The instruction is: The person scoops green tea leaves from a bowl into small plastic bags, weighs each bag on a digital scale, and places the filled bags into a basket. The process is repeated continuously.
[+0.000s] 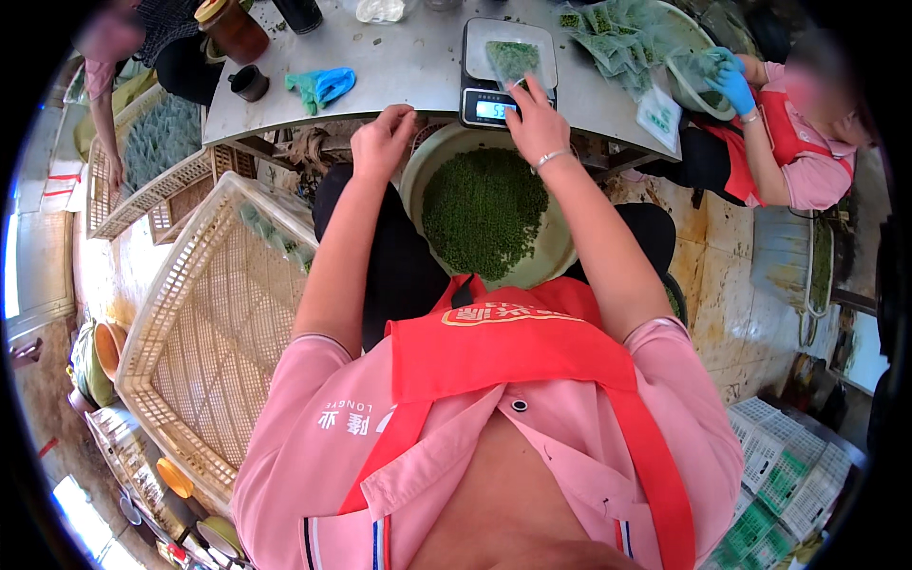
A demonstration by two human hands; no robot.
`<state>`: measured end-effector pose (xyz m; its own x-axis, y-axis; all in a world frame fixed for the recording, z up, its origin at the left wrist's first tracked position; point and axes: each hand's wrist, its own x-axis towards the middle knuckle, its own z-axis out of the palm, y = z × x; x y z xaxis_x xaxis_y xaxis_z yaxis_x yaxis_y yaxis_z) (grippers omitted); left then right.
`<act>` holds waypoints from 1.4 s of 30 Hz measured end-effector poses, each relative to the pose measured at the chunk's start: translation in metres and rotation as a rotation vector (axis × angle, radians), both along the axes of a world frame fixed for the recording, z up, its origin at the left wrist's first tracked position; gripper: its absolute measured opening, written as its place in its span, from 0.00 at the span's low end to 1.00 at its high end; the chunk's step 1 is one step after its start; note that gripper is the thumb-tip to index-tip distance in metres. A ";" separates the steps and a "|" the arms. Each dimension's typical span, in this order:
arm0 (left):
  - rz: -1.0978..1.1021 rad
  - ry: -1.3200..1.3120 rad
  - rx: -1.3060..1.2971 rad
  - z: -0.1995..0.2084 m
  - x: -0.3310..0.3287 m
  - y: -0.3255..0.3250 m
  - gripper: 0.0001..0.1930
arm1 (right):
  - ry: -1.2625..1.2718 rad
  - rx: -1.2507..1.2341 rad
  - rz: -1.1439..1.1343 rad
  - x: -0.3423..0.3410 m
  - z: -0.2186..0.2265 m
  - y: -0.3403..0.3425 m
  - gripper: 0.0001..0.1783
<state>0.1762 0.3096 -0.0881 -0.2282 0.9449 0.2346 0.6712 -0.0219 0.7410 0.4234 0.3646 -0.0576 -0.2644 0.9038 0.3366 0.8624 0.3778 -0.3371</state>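
Note:
A small clear bag of green berries [511, 59] lies on the weighing pan of the digital scale [469, 36] at the table's near edge. My right hand [539, 123] reaches over the scale's lit display, its fingertips closed on the near end of that bag. To the left of the scale, my left hand [383, 142] hovers at the table edge with thumb and fingers pinched together. Anything between those fingertips is too small to make out. Between my knees, below both hands, stands a pale tub [414, 180] holding a heap of loose green berries [483, 211].
Several filled bags [617, 43] lie on the metal table [418, 71] at right, near a co-worker's blue-gloved hands [730, 84]. A blue-green glove [323, 88], dark cup [249, 84] and brown jar [231, 30] are at left. A wicker crate [218, 332] stands left of me.

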 end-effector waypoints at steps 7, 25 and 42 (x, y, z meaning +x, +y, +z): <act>0.052 0.480 0.576 0.019 0.018 0.010 0.21 | -0.359 -0.017 0.287 -0.047 0.072 0.013 0.07; -0.105 0.410 0.159 0.003 0.028 0.003 0.28 | -0.568 -0.291 0.462 -0.086 0.048 -0.013 0.12; 0.000 -0.216 -0.155 0.002 0.025 0.014 0.32 | 0.968 -0.303 -0.374 0.045 -0.038 0.288 0.28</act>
